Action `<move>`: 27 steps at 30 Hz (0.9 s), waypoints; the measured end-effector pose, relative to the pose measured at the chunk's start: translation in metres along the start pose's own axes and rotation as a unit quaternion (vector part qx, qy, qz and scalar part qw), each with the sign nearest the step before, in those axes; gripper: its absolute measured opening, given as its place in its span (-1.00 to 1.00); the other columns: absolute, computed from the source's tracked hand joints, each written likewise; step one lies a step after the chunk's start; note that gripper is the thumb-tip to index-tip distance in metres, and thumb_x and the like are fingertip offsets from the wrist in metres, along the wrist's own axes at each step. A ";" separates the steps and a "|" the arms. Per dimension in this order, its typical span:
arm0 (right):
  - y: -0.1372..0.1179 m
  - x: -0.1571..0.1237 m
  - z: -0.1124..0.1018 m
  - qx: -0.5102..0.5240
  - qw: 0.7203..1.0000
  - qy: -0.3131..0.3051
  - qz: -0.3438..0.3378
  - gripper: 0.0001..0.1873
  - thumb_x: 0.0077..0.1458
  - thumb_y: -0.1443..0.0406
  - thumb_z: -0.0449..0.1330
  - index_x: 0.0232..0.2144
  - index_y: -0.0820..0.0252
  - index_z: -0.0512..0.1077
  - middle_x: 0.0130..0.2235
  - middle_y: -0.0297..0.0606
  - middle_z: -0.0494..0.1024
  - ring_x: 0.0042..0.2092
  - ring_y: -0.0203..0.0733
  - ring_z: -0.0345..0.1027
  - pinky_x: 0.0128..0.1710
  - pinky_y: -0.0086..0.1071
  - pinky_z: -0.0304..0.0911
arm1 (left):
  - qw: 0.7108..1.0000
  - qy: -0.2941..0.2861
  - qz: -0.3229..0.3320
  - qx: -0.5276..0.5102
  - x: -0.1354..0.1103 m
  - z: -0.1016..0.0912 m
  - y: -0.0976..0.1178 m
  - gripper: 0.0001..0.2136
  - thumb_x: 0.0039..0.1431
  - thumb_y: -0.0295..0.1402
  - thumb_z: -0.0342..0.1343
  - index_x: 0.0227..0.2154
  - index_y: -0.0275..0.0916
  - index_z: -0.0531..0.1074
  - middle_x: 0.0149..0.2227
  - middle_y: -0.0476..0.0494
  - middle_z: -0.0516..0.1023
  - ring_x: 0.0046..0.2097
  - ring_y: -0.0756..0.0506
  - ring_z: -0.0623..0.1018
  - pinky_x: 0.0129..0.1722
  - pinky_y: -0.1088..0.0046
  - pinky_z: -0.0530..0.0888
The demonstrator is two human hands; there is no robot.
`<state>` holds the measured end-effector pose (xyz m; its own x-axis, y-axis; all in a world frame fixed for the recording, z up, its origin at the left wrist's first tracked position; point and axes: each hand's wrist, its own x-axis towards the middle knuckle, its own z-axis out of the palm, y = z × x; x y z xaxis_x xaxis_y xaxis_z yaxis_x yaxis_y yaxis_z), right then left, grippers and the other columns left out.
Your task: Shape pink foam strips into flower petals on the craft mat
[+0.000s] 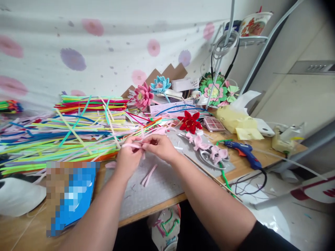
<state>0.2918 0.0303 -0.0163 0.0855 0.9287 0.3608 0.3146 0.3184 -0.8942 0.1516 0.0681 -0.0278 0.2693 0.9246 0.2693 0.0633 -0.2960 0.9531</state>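
Over the grey cutting mat (159,184), my left hand (131,153) is closed on a pale pink pipe cleaner (128,145) that runs across its fingers. My right hand (159,146) pinches the same pink piece, with the fingertips of both hands meeting. How the piece is bent between the fingers is partly hidden. Below the hands, a short folded pink strip (149,175) lies on the mat. To the right is a stem of pink petals (216,153) with green at its end, beside a red flower (190,122).
Bundles of coloured pipe cleaners (65,136) cover the left of the table. A blue glue gun (244,151) with a black cord lies right, near a yellow tissue pack (232,118). Finished pink (142,96) and blue flowers (160,84) stand behind. A thin stick (206,172) crosses the mat.
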 end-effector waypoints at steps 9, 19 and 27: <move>0.002 0.002 0.000 0.004 0.995 0.039 -0.092 -0.94 -0.05 0.39 0.25 -0.53 0.22 0.45 -0.40 -0.35 0.44 -0.26 -0.28 0.31 -0.21 -0.42 0.21 | 0.976 -0.076 -0.044 -0.199 0.001 0.003 0.006 -0.68 -0.21 -0.40 0.33 -0.29 -0.30 0.50 -0.33 -0.11 0.58 -0.25 -0.09 0.54 -0.23 0.46 0.42; -0.004 -0.006 -0.009 0.042 0.988 -0.056 -0.140 -0.80 0.12 0.35 0.04 -0.27 0.20 0.45 -0.34 -0.29 0.51 -0.27 -0.27 0.38 -0.22 -0.40 0.26 | 0.934 -0.101 -0.112 -0.325 -0.006 -0.002 0.016 -0.78 -0.18 -0.48 0.30 -0.37 -0.33 0.51 -0.44 -0.09 0.58 -0.39 -0.02 0.54 -0.29 0.48 0.46; -0.008 -0.008 -0.015 -0.040 0.984 -0.072 -0.159 -0.75 0.05 0.40 0.09 -0.24 0.14 0.50 -0.29 -0.26 0.52 -0.31 -0.28 0.35 -0.33 -0.44 0.22 | 0.911 -0.141 -0.185 -0.341 -0.006 -0.010 0.023 -0.68 -0.01 -0.14 0.11 -0.44 -0.36 0.49 -0.56 -0.20 0.52 -0.51 -0.10 0.50 -0.49 0.38 0.45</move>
<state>0.3026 0.0176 -0.0085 -0.1622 0.8036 0.5727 0.3772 0.5868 -0.7165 0.1416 0.0578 -0.0064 0.5925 0.8045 -0.0422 -0.3868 0.3301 0.8611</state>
